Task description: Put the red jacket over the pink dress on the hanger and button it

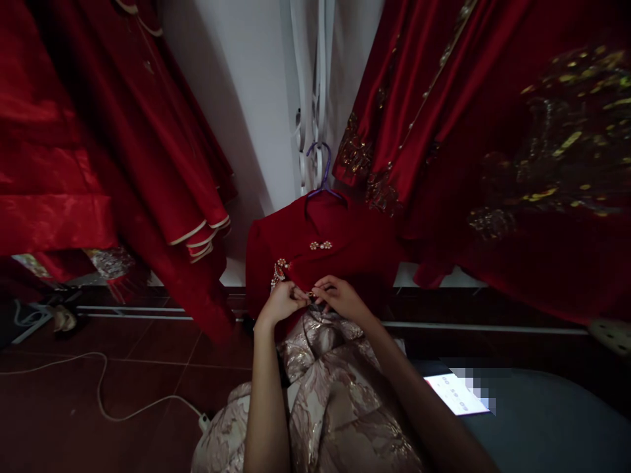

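A small red garment [320, 256] with pearl clasps hangs on a purple hanger [323, 177] in front of me. My left hand [282, 303] and my right hand [340, 297] meet at its lower front edge. Both pinch a pearl clasp [311, 293] and the fabric between their fingertips. Another pearl clasp [321, 246] sits higher on the chest, and a beaded trim [279, 270] runs down the left side. A pale gold brocade fabric [325, 387] lies under my forearms.
Long red gowns hang at the left [123, 151] and right [493, 151], the right one with gold embroidery. A white wall [246, 98] stands behind. A white cable [98, 387] runs over the dark tiled floor. A lit phone screen [456, 394] rests on a grey surface at right.
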A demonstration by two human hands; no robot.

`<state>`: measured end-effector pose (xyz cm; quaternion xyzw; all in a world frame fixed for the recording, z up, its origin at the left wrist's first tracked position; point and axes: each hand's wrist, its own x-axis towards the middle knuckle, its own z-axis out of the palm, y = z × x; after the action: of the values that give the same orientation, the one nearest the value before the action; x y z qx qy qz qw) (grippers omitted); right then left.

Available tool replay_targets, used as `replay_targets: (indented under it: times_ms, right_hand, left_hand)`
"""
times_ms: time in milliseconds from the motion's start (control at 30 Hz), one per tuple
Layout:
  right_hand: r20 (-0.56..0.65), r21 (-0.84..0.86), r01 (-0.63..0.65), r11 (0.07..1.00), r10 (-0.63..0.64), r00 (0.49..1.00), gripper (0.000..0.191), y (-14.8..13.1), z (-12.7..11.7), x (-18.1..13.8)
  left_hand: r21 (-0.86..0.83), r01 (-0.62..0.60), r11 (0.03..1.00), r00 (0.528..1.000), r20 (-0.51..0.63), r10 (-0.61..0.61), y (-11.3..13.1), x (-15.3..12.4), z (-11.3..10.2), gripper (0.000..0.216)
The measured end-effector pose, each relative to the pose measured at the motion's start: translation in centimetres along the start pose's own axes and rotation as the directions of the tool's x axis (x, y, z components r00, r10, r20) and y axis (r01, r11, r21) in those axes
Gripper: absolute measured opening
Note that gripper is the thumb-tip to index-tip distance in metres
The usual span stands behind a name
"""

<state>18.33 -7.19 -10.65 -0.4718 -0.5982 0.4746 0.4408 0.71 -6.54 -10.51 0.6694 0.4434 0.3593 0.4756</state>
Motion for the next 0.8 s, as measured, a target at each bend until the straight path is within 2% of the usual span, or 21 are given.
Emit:
replay_targets:
  times_ms: [133,267,467,633,800]
  right_hand:
    - [-0.025,0.007,0.018,1.0,-0.018,1.0,0.027,0.16,0.44,0.04]
    - [-0.045,-0.018,0.029,0.999,-0.03,0.999,0.028,0.24,0.7,0.13]
    - [-0.011,-0.042,0.032,0.999,-0.033,0.999,0.027,0.67,0.51,0.25]
    - [-0.001,-0.17,0.09,0.981,-0.091,0.996,0.028,0.45,0.3,0.1]
    - [-0.027,-0.256,0.148,0.955,-0.16,0.987,0.019,0.09,0.53,0.01]
  left_hand:
    - [0.003,0.005,1.0,1.0,0.004,-0.005,-0.18,0.23,-0.02,0.012]
    - [0.022,0.005,1.0,0.999,-0.044,-0.004,0.04,0.26,-0.03,0.012]
    - [0.042,0.027,0.999,0.996,-0.081,-0.023,0.19,0.32,0.04,0.011]
    - [0.005,0.025,1.0,0.998,-0.063,-0.025,0.35,0.21,-0.04,0.011]
    - [-0.028,0.041,0.999,0.998,-0.053,-0.043,0.51,0.04,-0.02,0.011]
